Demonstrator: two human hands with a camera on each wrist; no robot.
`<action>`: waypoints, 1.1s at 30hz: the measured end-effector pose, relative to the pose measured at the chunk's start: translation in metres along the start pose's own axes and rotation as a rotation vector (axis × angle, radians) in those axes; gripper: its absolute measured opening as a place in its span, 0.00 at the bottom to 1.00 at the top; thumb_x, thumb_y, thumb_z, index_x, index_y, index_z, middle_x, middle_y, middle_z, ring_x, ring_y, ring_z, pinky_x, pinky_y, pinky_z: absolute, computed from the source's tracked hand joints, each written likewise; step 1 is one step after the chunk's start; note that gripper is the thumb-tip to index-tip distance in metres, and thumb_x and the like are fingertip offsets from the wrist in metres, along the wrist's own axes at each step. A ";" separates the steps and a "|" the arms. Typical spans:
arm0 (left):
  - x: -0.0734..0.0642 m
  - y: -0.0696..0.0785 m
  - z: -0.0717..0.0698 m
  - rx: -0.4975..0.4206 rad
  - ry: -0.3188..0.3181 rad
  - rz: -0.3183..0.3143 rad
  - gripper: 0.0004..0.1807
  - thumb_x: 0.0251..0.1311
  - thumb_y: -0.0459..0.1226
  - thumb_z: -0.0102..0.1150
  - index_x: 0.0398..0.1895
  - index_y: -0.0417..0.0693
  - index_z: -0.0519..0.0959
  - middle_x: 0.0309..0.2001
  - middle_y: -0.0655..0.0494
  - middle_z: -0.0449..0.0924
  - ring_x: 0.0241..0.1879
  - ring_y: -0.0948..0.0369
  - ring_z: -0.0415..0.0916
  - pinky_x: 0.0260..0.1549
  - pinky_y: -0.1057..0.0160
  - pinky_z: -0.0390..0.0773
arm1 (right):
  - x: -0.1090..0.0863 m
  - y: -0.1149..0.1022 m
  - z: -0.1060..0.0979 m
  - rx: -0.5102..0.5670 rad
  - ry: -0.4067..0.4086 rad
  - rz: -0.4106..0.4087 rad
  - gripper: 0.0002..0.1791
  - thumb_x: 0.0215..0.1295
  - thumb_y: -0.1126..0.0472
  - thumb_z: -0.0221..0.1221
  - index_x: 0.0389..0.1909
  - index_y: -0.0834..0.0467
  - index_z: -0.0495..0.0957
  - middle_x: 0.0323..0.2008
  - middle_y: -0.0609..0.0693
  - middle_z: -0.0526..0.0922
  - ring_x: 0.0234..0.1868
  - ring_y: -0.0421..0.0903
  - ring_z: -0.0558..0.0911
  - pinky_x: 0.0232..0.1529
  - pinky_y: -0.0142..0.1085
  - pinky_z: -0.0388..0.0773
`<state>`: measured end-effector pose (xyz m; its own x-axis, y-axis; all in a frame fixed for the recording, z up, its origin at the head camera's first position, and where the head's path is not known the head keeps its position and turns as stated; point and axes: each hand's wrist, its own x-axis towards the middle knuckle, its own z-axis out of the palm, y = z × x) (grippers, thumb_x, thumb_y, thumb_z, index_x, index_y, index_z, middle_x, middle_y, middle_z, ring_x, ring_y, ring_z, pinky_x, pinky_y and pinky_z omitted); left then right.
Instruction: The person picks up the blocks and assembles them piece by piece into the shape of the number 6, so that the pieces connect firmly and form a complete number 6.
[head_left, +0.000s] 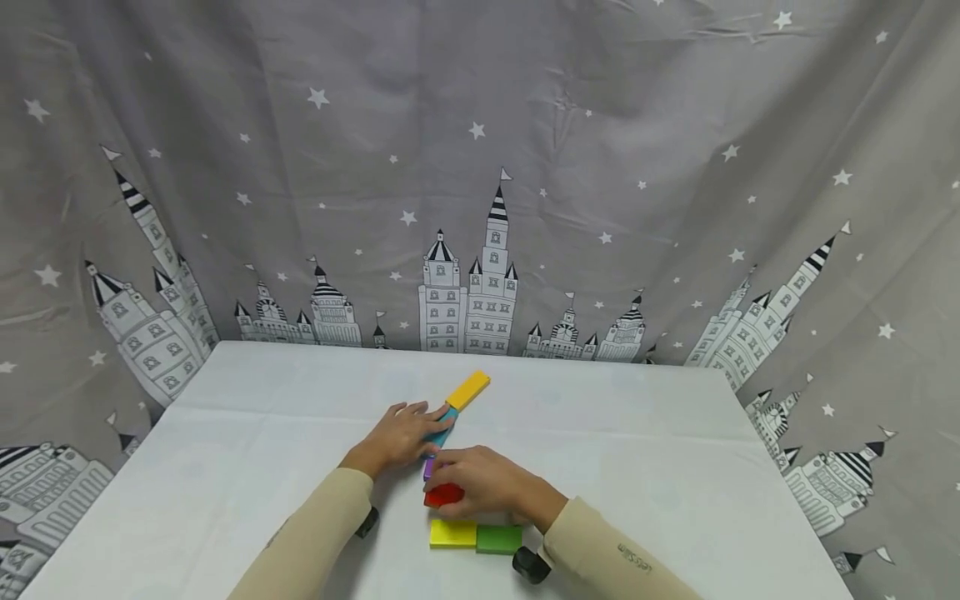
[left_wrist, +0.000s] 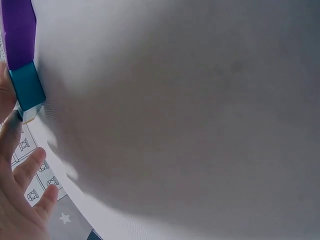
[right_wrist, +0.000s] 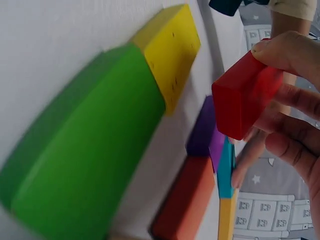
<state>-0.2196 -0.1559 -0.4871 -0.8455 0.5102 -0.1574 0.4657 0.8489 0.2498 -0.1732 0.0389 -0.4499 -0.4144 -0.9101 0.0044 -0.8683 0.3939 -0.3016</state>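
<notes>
My right hand (head_left: 483, 479) pinches a red block (right_wrist: 245, 95) between thumb and fingers, and holds it above the white table beside the purple block (head_left: 428, 468). With spread fingers, my left hand (head_left: 405, 429) touches the teal block (head_left: 442, 429). That block stands end to end between the purple block and an orange-yellow block (head_left: 468, 390), making a slanting row. An orange-red block (right_wrist: 185, 200) lies by the purple one in the right wrist view; the right hand mostly hides it in the head view.
Nearer the person, a yellow block (head_left: 453, 534) and a green block (head_left: 498, 539) lie end to end on the white table (head_left: 637, 467). A grey curtain (head_left: 555, 158) printed with castles and stars hangs behind the table. Dark devices are strapped at both wrists.
</notes>
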 end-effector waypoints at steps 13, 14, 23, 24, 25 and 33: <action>0.002 0.000 -0.001 -0.003 -0.017 -0.031 0.33 0.59 0.48 0.62 0.69 0.59 0.67 0.72 0.58 0.60 0.70 0.45 0.55 0.67 0.38 0.51 | 0.023 -0.026 0.016 0.117 0.084 0.144 0.14 0.60 0.51 0.65 0.47 0.48 0.84 0.40 0.39 0.79 0.34 0.31 0.71 0.34 0.18 0.67; 0.002 0.000 -0.001 0.000 -0.017 -0.032 0.33 0.59 0.49 0.62 0.69 0.59 0.67 0.72 0.58 0.60 0.70 0.45 0.55 0.67 0.38 0.51 | 0.023 -0.028 0.018 0.135 0.092 0.158 0.14 0.60 0.52 0.65 0.47 0.48 0.84 0.39 0.39 0.79 0.35 0.31 0.71 0.33 0.18 0.67; 0.002 -0.001 0.000 0.005 -0.015 -0.023 0.34 0.58 0.50 0.61 0.69 0.58 0.67 0.72 0.58 0.60 0.70 0.45 0.55 0.67 0.38 0.51 | 0.026 -0.039 0.033 0.197 0.175 0.201 0.13 0.59 0.52 0.66 0.44 0.49 0.84 0.41 0.39 0.78 0.36 0.30 0.71 0.34 0.18 0.67; 0.002 0.000 0.000 0.004 -0.016 -0.025 0.34 0.58 0.51 0.61 0.69 0.58 0.67 0.72 0.58 0.59 0.71 0.45 0.54 0.67 0.38 0.50 | 0.026 -0.040 0.035 0.195 0.180 0.204 0.13 0.59 0.52 0.66 0.44 0.49 0.84 0.41 0.39 0.77 0.36 0.30 0.71 0.35 0.18 0.67; 0.003 0.000 0.001 0.004 -0.017 -0.029 0.34 0.58 0.51 0.61 0.69 0.59 0.67 0.72 0.58 0.59 0.71 0.46 0.54 0.67 0.38 0.50 | 0.027 -0.040 0.037 0.186 0.187 0.205 0.13 0.58 0.52 0.66 0.44 0.49 0.84 0.42 0.40 0.77 0.37 0.30 0.71 0.35 0.18 0.67; 0.004 -0.002 0.003 0.006 -0.019 -0.034 0.34 0.58 0.51 0.61 0.69 0.59 0.67 0.72 0.59 0.59 0.71 0.46 0.54 0.67 0.38 0.51 | 0.028 -0.045 0.047 0.161 0.218 0.238 0.13 0.58 0.52 0.66 0.43 0.50 0.85 0.44 0.41 0.79 0.40 0.31 0.73 0.35 0.17 0.68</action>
<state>-0.2228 -0.1551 -0.4905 -0.8560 0.4831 -0.1838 0.4381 0.8668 0.2383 -0.1329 -0.0109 -0.4811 -0.6636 -0.7394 0.1141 -0.6934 0.5505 -0.4650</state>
